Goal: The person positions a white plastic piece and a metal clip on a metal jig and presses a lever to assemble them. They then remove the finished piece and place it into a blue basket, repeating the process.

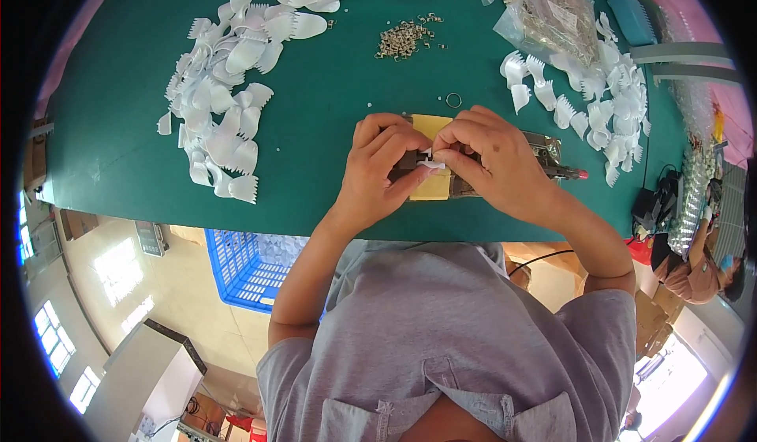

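Fingers (400,139) of the left hand (369,175) curl against a small white piece (434,165) at the center of the frame; whether they grip it, I cannot tell. The right hand (501,158) pinches the piece between bent fingertips, above a yellow sheet (430,191). White toothed pieces (225,95) heap at the upper left, others (611,111) at the upper right; metal clips (402,41) pile at top center on the green table (315,138).

No text, label, number or sign is legible here.
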The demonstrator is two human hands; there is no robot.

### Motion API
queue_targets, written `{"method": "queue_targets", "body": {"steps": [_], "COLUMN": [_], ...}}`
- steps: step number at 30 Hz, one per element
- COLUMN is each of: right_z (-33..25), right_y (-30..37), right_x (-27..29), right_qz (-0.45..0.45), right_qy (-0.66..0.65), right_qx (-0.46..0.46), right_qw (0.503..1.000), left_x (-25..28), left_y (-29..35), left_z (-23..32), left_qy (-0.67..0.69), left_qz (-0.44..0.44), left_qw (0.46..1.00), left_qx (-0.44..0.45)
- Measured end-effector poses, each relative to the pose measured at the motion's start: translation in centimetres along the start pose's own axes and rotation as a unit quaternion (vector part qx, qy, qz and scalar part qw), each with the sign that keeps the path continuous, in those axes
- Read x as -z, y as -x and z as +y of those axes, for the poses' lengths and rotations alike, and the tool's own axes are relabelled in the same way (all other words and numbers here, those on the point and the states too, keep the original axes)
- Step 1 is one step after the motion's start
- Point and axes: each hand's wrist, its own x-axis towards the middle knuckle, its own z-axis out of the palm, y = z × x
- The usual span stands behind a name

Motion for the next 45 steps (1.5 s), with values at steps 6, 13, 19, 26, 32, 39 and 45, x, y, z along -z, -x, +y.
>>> {"method": "queue_targets", "body": {"steps": [6,13,19,26,32,39,45], "right_z": [0.1,-0.1,-0.1,0.7,0.8,2.5,2.2], "right_y": [0.3,0.2,0.7,-3.4,-3.2,-0.8,-1.8], "right_x": [-0.4,-0.7,-1.3,1.3,0.9,-0.1,0.2], "right_qz": [0.013,0.022,0.085,-0.111,-0.146,-0.041,-0.081], "right_qy": [0.004,0.023,-0.014,-0.117,-0.062,-0.250,-0.230], "right_qx": [0.023,0.036,0.012,-0.157,-0.160,-0.159,-0.161], "right_qw": [1.000,0.999,0.996,0.974,0.974,0.954,0.956], "left_x": [-0.4,-0.3,0.1,0.0,-0.5,-0.3,-0.4], "left_y": [0.1,0.1,-0.2,-0.2,-0.6,-0.7,-0.7], "left_z": [-0.3,-0.4,0.0,0.0,0.0,0.4,0.2], "left_qy": [0.012,0.006,-0.002,0.027,0.067,0.090,0.094], "left_qz": [0.013,0.014,0.005,-0.007,0.001,-0.002,0.009], "left_qw": [1.000,1.000,1.000,1.000,0.998,0.995,0.995], "left_qx": [-0.013,-0.017,-0.012,0.011,0.018,0.051,0.038]}}
